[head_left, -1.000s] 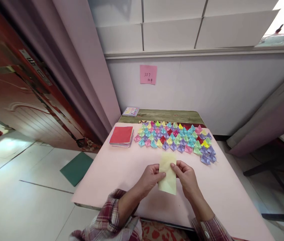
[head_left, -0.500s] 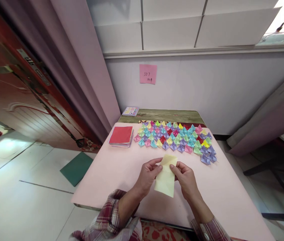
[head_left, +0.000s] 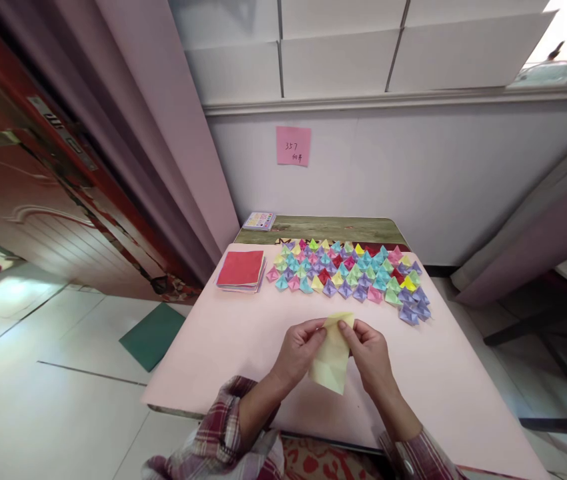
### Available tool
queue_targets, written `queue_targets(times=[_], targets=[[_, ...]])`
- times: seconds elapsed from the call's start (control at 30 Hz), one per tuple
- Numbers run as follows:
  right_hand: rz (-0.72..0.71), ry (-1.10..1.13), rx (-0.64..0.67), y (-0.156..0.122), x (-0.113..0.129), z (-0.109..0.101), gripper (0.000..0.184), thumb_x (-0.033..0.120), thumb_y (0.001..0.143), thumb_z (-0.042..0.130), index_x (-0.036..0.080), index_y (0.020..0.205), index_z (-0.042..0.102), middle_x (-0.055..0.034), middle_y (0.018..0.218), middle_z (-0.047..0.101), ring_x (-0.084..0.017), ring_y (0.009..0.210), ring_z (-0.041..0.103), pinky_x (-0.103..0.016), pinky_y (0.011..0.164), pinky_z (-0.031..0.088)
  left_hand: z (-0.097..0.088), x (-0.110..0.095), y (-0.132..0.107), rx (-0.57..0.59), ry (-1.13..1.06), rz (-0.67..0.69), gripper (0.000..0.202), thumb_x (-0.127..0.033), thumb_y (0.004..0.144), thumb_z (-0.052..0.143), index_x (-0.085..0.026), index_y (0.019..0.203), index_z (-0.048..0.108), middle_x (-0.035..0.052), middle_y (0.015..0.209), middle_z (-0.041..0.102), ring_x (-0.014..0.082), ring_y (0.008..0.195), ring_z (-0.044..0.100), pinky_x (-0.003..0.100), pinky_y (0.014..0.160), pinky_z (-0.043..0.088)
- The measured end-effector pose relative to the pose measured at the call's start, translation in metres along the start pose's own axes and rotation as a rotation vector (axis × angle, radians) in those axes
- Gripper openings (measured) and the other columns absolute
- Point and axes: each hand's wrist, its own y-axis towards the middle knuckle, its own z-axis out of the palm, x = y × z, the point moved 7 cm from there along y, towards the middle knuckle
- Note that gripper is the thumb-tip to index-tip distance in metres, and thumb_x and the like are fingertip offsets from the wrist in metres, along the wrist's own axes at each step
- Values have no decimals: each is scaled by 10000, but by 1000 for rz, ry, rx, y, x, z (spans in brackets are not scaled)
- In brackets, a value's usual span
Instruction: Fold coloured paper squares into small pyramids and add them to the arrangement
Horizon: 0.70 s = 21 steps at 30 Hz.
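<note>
A pale yellow sheet of paper (head_left: pixel 331 365), folded into a narrow rectangle, is held above the pink table by both hands. My left hand (head_left: pixel 299 350) pinches its left side near the top, thumb in front. On the right side, my right hand (head_left: pixel 367 350) pinches it with the thumb near the upper edge. The fingers behind the paper are partly hidden. Beyond the hands lie rows of small folded paper pieces (head_left: pixel 346 272) in many colours. To their left rests a stack of square paper (head_left: pixel 241 270) with a red sheet on top.
The pink-covered table (head_left: pixel 203 347) has a wood-patterned far end, where a small pack (head_left: pixel 259 221) lies. A pink note (head_left: pixel 293 146) is stuck to the wall. On the floor at the left is a green square (head_left: pixel 152 335), near a red door (head_left: pixel 53 187).
Both thumbs have moved up toward the top of the yellow paper. Its upper part now tilts or bends back and looks shorter. The view has shifted slightly.
</note>
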Motion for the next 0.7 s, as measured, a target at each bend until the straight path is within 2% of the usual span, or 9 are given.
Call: queue_targets(times=[0.1,0.17,0.27,0.33,0.4,0.5,0.57,0.63,0.7], targets=[[-14,-32,44,0,2,3,376,540,716,738,179,691,633,-8,621,616,-143,550,528,-233,478,415,-4,2,1,-27,63,0,359,-444,818,655,-114,941,723,57,783,685,154,686,606,235,615,462],[-8,-35,77,-1,3,6,362,525,713,747,177,745,653,-3,631,618,-138,547,533,-229,472,423,-9,5,2,-67,100,-17,393,-494,806,650,-107,857,699,38,703,647,138,611,577,224,552,431],[5,30,50,-1,5,4,365,491,707,770,184,877,670,15,635,612,-117,532,530,-211,462,432,-15,8,3,-92,127,-51,430,-549,789,642,-118,789,651,16,641,607,120,540,541,214,497,389],[10,60,28,0,5,2,350,483,707,774,176,838,669,16,625,609,-101,510,518,-207,461,436,-15,8,2,-91,133,-65,444,-565,786,636,-122,750,630,10,614,593,105,504,512,208,475,366],[12,60,24,1,5,0,342,485,710,772,166,763,659,9,623,613,-91,495,504,-204,453,429,-12,6,1,-81,106,-69,446,-567,782,642,-122,775,640,17,635,613,103,504,511,208,480,372],[-1,57,7,3,7,-2,344,490,708,772,171,771,661,1,647,626,-102,525,518,-209,462,436,-9,5,0,-89,-30,-92,500,-595,797,612,-124,953,670,58,744,679,132,570,578,227,535,428],[-12,64,1,3,8,-3,350,494,707,770,181,827,668,-12,700,656,-121,570,546,-222,490,457,-12,11,1,-129,-142,-179,593,-653,810,547,-110,1010,675,88,755,698,160,589,610,248,550,449],[-22,71,-1,4,9,-3,365,492,706,770,191,890,674,-26,762,685,-138,612,569,-236,517,471,-15,21,1,-163,-200,-292,642,-683,804,525,-87,973,694,108,724,702,177,582,623,258,541,450],[-26,71,1,4,9,-3,370,482,707,770,199,926,676,-31,797,699,-144,626,574,-243,528,474,-14,27,1,-129,-235,-365,620,-661,792,565,-78,949,707,126,758,715,190,623,644,266,575,466]])
